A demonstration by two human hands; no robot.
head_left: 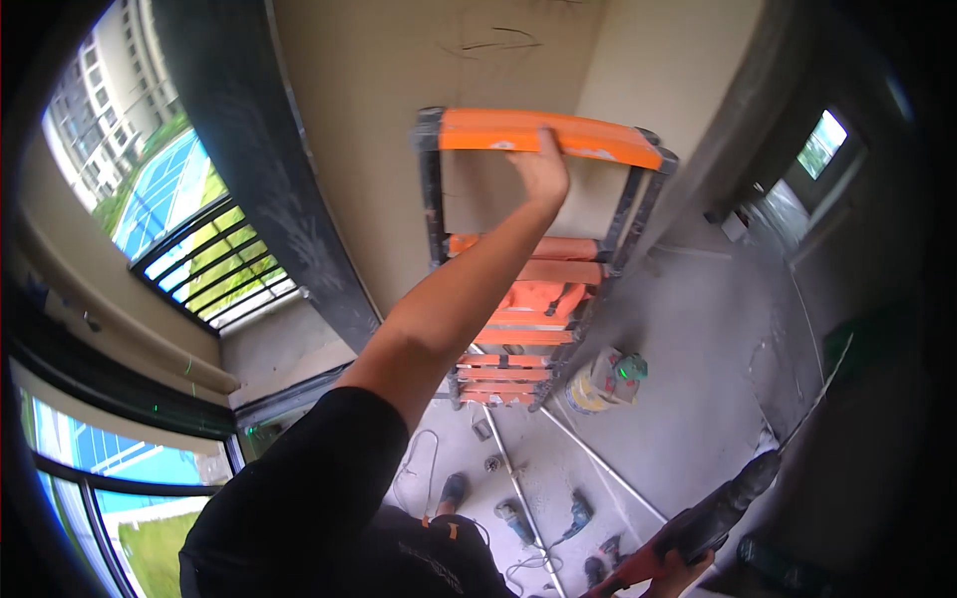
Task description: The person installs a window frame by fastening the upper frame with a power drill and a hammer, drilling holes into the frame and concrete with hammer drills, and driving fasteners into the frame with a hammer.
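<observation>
A stepladder (pixel 478 130) with orange steps and dark side rails stands in front of me by the beige wall. My left hand (pixel 541 179) is closed around its orange top rail, arm stretched forward. At the lower right my right hand (pixel 683 578) grips a red and black power drill (pixel 708 518), partly cut off by the lower edge. From the drill a long thin bit (pixel 817 399) points up and to the right. An orange-red cloth-like item (pixel 543 297) lies on a lower step of the ladder.
Right of the ladder's foot stands a bucket (pixel 588 394) with a green-lit device (pixel 630 369) on it. Metal poles (pixel 608 468), a blue power tool (pixel 576 513), another tool (pixel 513 518) and cords lie on the grey floor. A black railing (pixel 214 259) bounds the opening at left.
</observation>
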